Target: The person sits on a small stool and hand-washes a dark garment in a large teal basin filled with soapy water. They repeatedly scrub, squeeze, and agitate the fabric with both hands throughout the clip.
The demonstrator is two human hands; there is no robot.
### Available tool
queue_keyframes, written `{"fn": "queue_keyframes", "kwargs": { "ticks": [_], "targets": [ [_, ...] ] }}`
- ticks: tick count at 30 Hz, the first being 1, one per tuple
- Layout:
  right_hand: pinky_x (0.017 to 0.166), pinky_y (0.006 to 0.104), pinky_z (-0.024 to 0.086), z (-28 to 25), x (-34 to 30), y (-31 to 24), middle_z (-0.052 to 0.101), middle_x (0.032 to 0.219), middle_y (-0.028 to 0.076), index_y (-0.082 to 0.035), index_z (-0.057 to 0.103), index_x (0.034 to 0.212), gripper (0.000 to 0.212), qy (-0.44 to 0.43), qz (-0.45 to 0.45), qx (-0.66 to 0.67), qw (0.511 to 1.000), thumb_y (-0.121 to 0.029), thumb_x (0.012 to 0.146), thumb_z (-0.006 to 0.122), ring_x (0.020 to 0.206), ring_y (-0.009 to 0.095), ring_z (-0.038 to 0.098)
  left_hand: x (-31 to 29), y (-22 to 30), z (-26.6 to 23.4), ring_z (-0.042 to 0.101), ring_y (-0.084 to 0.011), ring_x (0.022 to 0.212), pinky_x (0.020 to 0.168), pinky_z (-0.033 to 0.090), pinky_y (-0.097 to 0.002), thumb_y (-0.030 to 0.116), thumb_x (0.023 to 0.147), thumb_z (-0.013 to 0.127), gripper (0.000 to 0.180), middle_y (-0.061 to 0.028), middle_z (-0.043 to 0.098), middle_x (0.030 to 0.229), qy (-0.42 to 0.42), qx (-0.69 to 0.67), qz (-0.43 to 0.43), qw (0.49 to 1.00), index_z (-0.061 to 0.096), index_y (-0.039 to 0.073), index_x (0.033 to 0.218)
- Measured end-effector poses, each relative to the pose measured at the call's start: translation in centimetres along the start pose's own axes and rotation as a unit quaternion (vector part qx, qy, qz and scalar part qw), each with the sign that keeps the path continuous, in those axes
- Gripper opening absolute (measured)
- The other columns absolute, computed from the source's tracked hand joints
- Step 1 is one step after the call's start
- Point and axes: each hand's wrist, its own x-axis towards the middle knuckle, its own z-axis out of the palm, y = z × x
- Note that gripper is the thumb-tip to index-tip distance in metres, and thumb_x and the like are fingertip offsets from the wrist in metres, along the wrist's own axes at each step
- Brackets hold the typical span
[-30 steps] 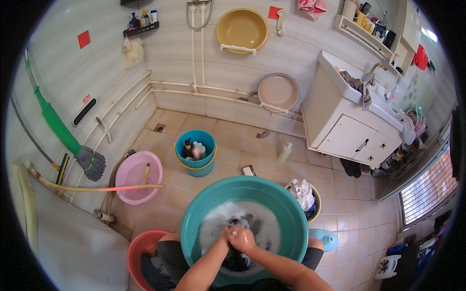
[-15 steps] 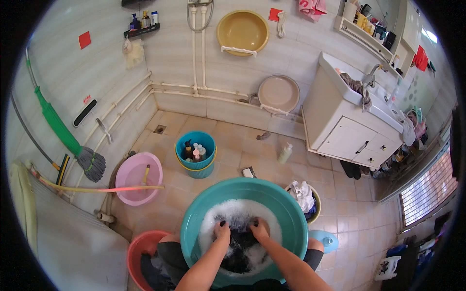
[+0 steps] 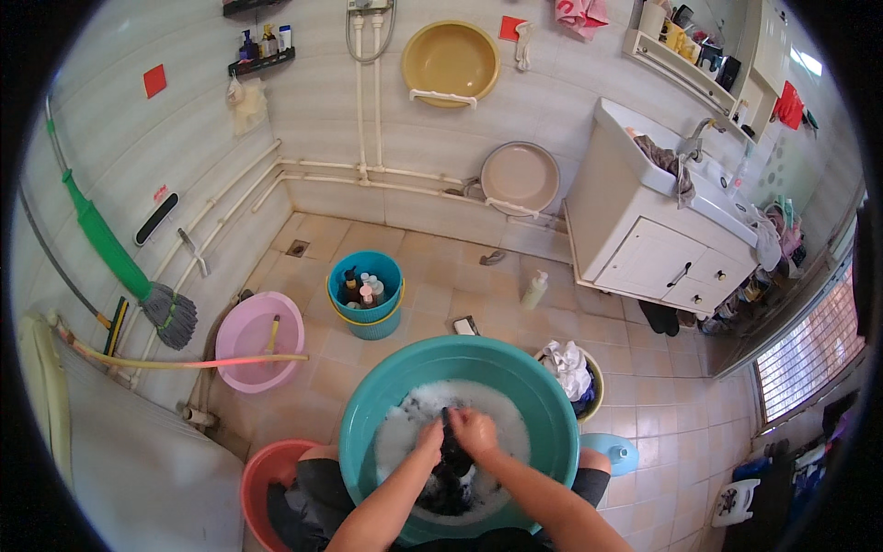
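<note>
A large teal tub stands between my knees, holding white suds and dark wet cloth. My left hand and my right hand are close together above the suds, in the middle of the tub. Both are closed on the black cloth, which is bunched between them. Its lower part hangs down into the foam. What kind of garment it is cannot be made out.
Left of the tub stand a red basin with dark clothes and a pink basin with a hose across it. Beyond are a blue bucket of bottles and a phone-like object. Right are a laundry basket and a blue jug.
My hands have come together; the right one moved left toward the other. Black cloth now rises out of the suds between them. The whole view has shifted slightly.
</note>
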Motion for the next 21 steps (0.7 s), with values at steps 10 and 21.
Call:
{"fn": "queue_keyframes", "kwargs": {
  "ticks": [10, 21],
  "targets": [
    [0.063, 0.0388, 0.044, -5.6, 3.0, 3.7, 0.057, 0.076, 0.017, 0.001, 0.055, 0.077, 0.035, 0.171, -0.064, -0.033, 0.983, -0.034, 0.078, 0.056, 0.069, 0.033, 0.056, 0.7, 2.9, -3.3, 0.04, -0.0311, 0.111, 0.09, 0.034, -0.0357, 0.033, 0.083, 0.051, 0.054, -0.0184, 0.04, 0.123, 0.202, 0.037, 0.234, 0.95, 0.037, -0.004, 0.12],
    [0.075, 0.0395, 0.042, 0.7, -1.8, 8.6, 0.058, 0.089, 0.022, 0.003, 0.058, 0.091, 0.059, -0.28, 0.135, -0.035, 0.95, -0.051, 0.07, 0.054, 0.085, 0.034, 0.055, 1.5, 1.1, -3.8, 0.059, -0.0217, 0.081, 0.072, 0.049, -0.0373, 0.035, 0.07, 0.067, 0.046, -0.0095, 0.06, 0.091, -0.131, 0.053, -0.198, 0.97, 0.055, 0.002, 0.101]
  ]
}}
